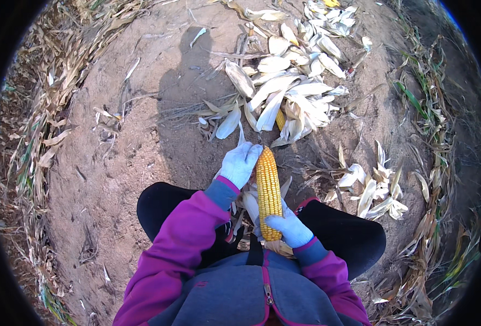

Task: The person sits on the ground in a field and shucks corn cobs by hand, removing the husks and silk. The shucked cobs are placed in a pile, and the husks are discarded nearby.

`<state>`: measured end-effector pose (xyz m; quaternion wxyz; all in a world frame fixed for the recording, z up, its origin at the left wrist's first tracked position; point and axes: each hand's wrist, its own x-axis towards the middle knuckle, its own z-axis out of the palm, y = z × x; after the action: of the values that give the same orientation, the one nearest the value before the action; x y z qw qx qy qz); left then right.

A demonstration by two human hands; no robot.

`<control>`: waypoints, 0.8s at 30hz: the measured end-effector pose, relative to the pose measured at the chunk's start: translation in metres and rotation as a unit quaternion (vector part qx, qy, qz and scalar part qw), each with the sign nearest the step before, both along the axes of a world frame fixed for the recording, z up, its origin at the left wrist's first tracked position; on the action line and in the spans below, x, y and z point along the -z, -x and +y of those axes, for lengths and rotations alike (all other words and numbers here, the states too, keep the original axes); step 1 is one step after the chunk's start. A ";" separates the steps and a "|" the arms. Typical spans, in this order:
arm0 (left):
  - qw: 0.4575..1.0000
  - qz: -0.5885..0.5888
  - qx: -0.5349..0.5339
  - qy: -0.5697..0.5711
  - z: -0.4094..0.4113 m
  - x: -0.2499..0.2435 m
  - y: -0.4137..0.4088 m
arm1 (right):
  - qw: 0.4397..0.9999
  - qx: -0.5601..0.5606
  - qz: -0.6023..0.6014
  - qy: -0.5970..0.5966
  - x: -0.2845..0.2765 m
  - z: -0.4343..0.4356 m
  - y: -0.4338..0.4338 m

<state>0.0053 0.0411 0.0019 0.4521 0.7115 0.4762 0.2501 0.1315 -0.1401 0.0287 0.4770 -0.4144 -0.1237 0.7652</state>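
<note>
A ripe yellow ear of corn (pixel 268 191) stands roughly lengthwise between my knees, its kernels bare. My right hand (pixel 291 228), in a whitish glove, is wrapped around its lower end, thumb across the front. Pale husk leaves (pixel 250 203) hang behind the ear, and more husk (pixel 280 247) shows at its base. Also gloved, my left hand (pixel 240 164) is bunched beside the ear's upper tip. A strip of husk (pixel 241 134) pokes out past its fingers and appears to be held there; the grip itself is partly hidden.
Ahead lies a heap of dry husks (pixel 289 89), with a yellow corn ear (pixel 280 120) partly under it. A smaller husk pile (pixel 377 187) is at the right. Dry stalks and leaves (pixel 40 134) border the bare soil (pixel 114 179) on the left, with another strip (pixel 436 134) along the right.
</note>
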 end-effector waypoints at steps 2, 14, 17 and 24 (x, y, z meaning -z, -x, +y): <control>0.997 0.069 0.000 -0.019 0.001 0.013 0.000 | 0.998 -0.015 0.064 0.023 0.006 -0.004 -0.005; 0.880 0.440 0.079 -0.163 0.003 0.039 0.015 | 0.992 -0.012 0.125 -0.032 -0.017 -0.010 -0.010; 0.980 0.172 -0.029 -0.098 0.010 0.021 0.021 | 0.999 -0.008 0.040 -0.025 -0.014 -0.005 -0.007; 0.996 -0.086 -0.019 0.034 0.010 0.001 0.018 | 0.976 0.001 -0.200 -0.085 0.007 0.001 -0.001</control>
<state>-0.0131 0.0510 0.0006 0.5104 0.6627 0.4569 0.3028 0.1321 -0.1389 0.0215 0.4768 -0.5175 -0.2809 0.6527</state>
